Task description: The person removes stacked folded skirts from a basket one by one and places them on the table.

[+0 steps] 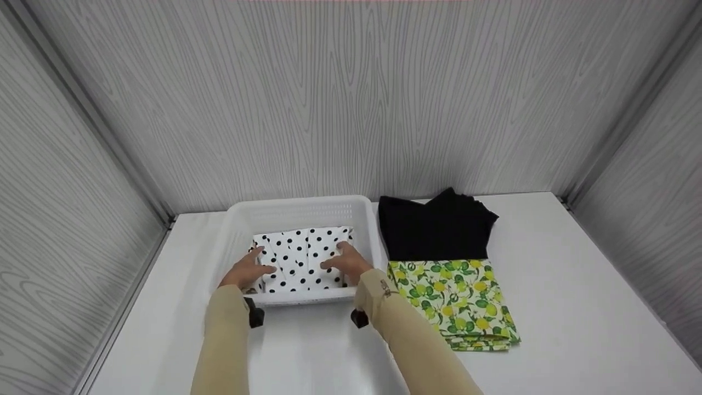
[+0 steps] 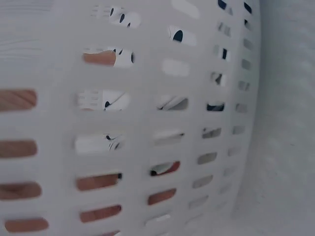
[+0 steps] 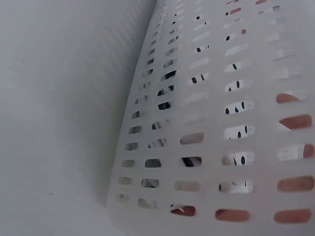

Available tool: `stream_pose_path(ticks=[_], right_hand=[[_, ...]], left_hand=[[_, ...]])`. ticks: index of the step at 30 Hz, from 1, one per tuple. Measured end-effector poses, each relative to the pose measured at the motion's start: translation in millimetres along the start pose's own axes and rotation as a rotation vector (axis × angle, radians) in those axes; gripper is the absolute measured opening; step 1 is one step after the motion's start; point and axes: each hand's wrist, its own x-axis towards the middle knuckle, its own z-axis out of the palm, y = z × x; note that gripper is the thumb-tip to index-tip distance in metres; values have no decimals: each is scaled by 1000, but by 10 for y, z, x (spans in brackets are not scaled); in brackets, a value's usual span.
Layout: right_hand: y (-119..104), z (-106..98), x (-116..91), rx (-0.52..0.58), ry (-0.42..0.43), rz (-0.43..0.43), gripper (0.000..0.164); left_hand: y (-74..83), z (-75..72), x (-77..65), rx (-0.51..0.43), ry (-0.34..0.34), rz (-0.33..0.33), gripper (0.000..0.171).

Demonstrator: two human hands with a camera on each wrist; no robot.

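A folded white cloth with black polka dots lies inside a white plastic basket. My left hand reaches in over the cloth's left end, thumb and forefinger spread on its top. At the right end my right hand rests the same way, thumb pointing inward. The remaining fingers of both hands are mostly hidden. Through the slots of the basket wall, the left wrist view shows bits of skin and dotted cloth. Skin and dots appear likewise behind the slots in the right wrist view.
Right of the basket lies a folded black cloth. A folded lemon-print cloth adjoins its front edge. Some brownish patterned fabric shows at the dotted cloth's lower left edge. Grey wood-grain panels enclose the white table at back and sides.
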Motion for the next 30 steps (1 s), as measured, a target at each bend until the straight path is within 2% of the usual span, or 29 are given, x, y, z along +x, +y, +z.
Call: stream_pose_path(ticks=[3,9,11,17,22,30], right_hand=[[8,-16,3,1,-38,6,76],[6,-11,20,13,-93,36,73],[3,-4,26,22,-94,52,73],[-5,-10,18,54,-113,1,78],[-38,-70,-18,44,-123,-58,81],[-201,-241,-128,38,-151,-195,84]], left_hand=[[-21,-11,10,-38,-8,8,78],[13,-1,15,-257,-51,-32,74],[23,3,14,-292,-44,-45,75],[40,3,-29,-316,-28,-52,84],[65,-15,-79,-327,-16,-10,86],[108,-85,-140,-332,50,88,85]])
